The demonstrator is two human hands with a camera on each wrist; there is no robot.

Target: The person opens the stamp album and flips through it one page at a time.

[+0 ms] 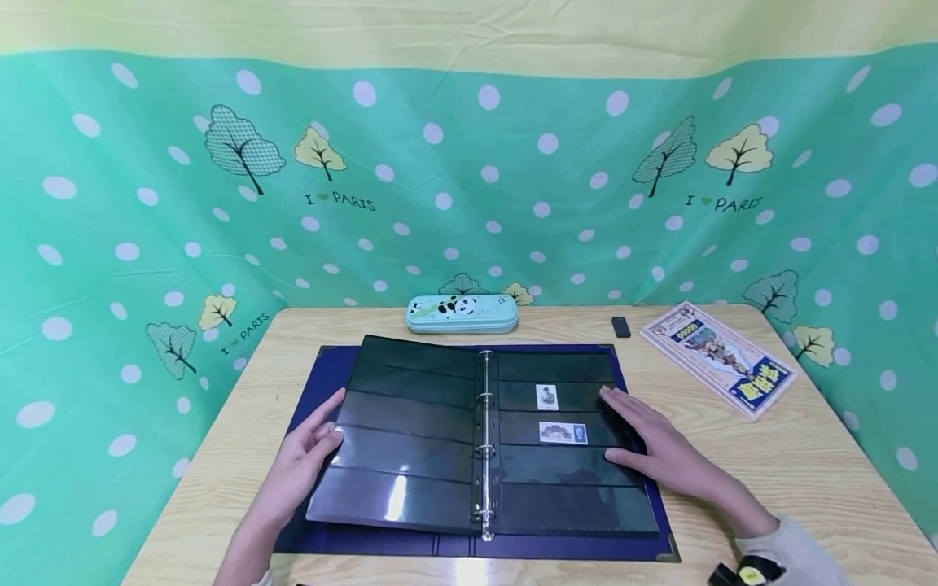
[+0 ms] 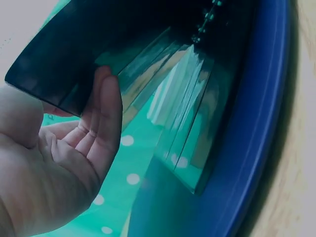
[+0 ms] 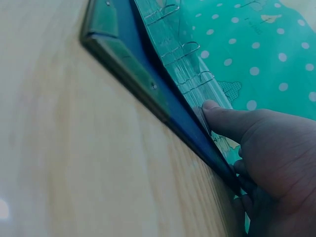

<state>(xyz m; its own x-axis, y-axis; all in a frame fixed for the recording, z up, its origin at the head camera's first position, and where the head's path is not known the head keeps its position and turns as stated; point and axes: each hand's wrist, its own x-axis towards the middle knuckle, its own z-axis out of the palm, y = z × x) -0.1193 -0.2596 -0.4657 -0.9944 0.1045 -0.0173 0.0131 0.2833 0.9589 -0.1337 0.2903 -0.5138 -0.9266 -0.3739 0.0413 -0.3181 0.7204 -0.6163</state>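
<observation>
A stamp album, a ring binder with a dark blue cover [image 1: 333, 370], lies spread on the table. On its right black page [image 1: 579, 509] are two stamps: a portrait stamp [image 1: 546, 397] and, below it, a wide stamp [image 1: 563, 433]. My left hand [image 1: 296, 464] pinches the outer edge of the left black page [image 1: 410, 407], thumb on top and fingers underneath; this page is tilted above the cover in the left wrist view. My right hand [image 1: 663, 452] rests on the right page's outer edge, thumb and index finger on its surface. Its other fingers are partly hidden.
Behind the album lies a light blue panda pencil case [image 1: 463, 314]. A small black object [image 1: 620, 327] sits to its right. At the back right is a printed booklet or packet [image 1: 718, 358]. A green dotted curtain [image 1: 491, 195] hangs behind the table [image 1: 769, 464].
</observation>
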